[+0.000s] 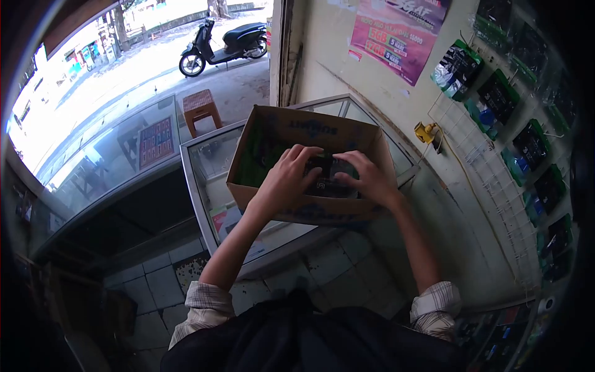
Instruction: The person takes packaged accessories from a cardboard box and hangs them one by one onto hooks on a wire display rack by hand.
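Brown cardboard forms an open-topped box [328, 209] with blue print on its walls, which sits on a glass-topped display counter with a pale metal frame [201, 222]. Both bare hands reach into the box's opening. The left hand [289, 176] is curved and partly open, its thumb set apart from the fingers, at the left side of a dark package with a small white emblem [321, 185]. The right hand [367, 178] is bent in the same way at the right, its thumb and forefinger apart beside clear, shiny wrapping. Whether either hand has a firm grip on the package cannot be told, since the fingers and the shade hide the contact. The package lies between the two hands, near the box's front wall. Dim green items [261, 152] fill the box's left end; their shape is unclear.

Beyond the counter, a reddish-brown stool with a patterned seat [199, 106] stands near a second glass case [111, 164], and a black scooter [226, 44] is parked outside. To the right, a pink printed poster [400, 37] is on the pale wall, above a yellow fitting [425, 132] with a cord. Green-and-black packages in clear plastic [531, 146] hang from a white wire rack [476, 180].
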The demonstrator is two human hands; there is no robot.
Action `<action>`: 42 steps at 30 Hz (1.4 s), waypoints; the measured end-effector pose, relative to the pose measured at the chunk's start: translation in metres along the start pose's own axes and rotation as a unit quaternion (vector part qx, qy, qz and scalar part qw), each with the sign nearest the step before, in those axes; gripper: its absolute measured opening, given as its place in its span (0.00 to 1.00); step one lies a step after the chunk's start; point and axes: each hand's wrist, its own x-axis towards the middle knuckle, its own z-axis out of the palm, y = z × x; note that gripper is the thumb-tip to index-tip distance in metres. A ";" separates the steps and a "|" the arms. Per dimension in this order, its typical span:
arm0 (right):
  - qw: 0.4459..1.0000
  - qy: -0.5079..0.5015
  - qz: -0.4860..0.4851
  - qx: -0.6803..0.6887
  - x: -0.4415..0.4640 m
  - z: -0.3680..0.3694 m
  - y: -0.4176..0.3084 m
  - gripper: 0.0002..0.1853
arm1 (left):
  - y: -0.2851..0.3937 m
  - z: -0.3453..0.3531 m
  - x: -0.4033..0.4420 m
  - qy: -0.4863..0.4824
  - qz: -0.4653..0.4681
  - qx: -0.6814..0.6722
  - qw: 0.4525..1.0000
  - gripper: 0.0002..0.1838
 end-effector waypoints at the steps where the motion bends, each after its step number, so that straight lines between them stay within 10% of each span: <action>1: 0.987 -0.117 -0.017 -0.113 0.011 0.009 0.014 0.34 | -0.016 0.006 0.005 -0.058 -0.016 0.019 0.998 0.25; 5: 0.931 -0.304 0.112 -0.167 0.042 0.031 0.046 0.63 | -0.062 0.030 0.014 -0.283 -0.122 0.097 0.946 0.51; 8: 0.934 -0.284 0.105 -0.191 0.042 0.028 0.038 0.63 | -0.065 0.032 0.009 -0.292 -0.141 0.122 0.938 0.51; 17: 0.999 -0.025 0.027 -0.023 0.038 0.004 0.013 0.17 | -0.046 0.020 0.010 -0.085 -0.102 0.086 0.987 0.52; 27: 0.951 0.290 0.032 -0.103 -0.071 -0.068 -0.067 0.12 | 0.049 0.023 0.034 0.231 0.077 -0.096 0.965 0.49; 32: 0.907 0.407 0.103 -0.026 -0.161 -0.093 -0.076 0.11 | 0.116 0.088 0.048 0.179 0.125 -0.350 0.911 0.48; 34: 0.884 0.452 0.120 0.017 -0.198 -0.098 -0.068 0.12 | 0.149 0.118 0.047 0.060 0.067 -0.608 0.789 0.47; 42: 0.724 0.653 0.151 0.162 -0.367 -0.124 -0.016 0.10 | 0.297 0.259 0.017 -0.177 0.070 -0.622 0.760 0.46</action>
